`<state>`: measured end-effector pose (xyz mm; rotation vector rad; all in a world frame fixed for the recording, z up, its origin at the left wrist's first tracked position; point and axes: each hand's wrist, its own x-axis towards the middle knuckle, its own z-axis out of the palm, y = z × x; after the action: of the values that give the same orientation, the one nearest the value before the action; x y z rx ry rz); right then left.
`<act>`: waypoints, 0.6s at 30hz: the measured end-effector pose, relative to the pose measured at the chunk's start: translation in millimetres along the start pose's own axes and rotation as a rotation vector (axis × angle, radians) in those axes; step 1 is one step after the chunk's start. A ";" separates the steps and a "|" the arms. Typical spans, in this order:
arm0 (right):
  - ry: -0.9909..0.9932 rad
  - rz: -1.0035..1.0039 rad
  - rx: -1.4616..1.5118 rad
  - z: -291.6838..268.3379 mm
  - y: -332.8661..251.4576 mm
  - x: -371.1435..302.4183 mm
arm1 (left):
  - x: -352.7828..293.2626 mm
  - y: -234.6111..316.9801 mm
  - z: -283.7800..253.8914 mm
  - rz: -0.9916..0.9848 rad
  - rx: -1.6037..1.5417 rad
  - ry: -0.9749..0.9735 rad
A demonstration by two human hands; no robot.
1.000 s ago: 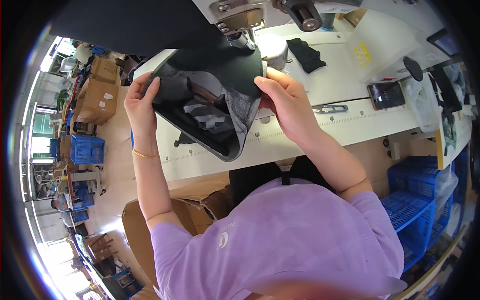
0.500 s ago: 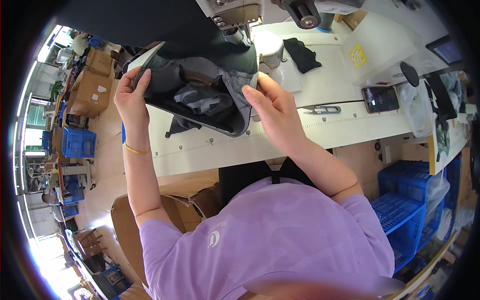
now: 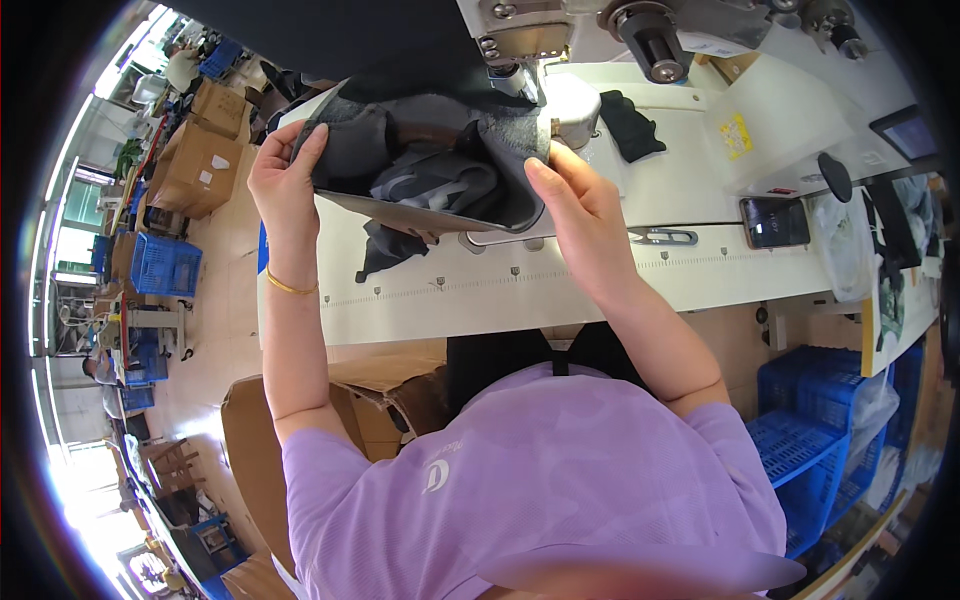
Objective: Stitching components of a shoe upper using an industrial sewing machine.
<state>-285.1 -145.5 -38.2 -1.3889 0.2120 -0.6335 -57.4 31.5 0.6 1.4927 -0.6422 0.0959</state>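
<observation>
Between my hands a dark grey and black fabric piece is stretched open like a pouch, with grey patterned cloth showing inside it. My left hand pinches its left edge between thumb and fingers. At its right edge my right hand grips it the same way. The far edge of the piece lies by the needle area of a sewing machine; whether it is under the presser foot cannot be made out. A small dark fabric scrap lies on the table below the piece.
Thread snips and a phone lie on the white sewing table, right of my hands. Another black fabric piece rests behind. Blue crates stand at lower right, and an open cardboard box sits under the table edge.
The fabric's near edge has tipped up, so its outer side shows more and its opening looks shallower. Both hands keep their grips. The whole view has shifted slightly.
</observation>
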 end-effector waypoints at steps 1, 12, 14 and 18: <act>-0.001 -0.001 0.000 0.2 -0.9 -0.6 | 0.4 -0.3 0.1 -0.008 0.002 0.016; 0.032 -0.036 -0.071 1.8 -0.5 -5.3 | -2.5 -13.0 -2.8 -0.072 -0.113 -0.051; 0.068 -0.049 -0.087 1.0 2.4 -7.3 | -5.4 -14.0 -1.1 -0.138 -0.129 -0.058; 0.208 -0.078 -0.129 0.2 5.8 -9.5 | -13.7 -13.4 3.3 -0.356 -0.257 -0.085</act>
<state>-291.1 -140.0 -45.8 -1.4596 0.3715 -0.8427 -64.0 31.4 -17.7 1.3444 -0.4295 -0.3149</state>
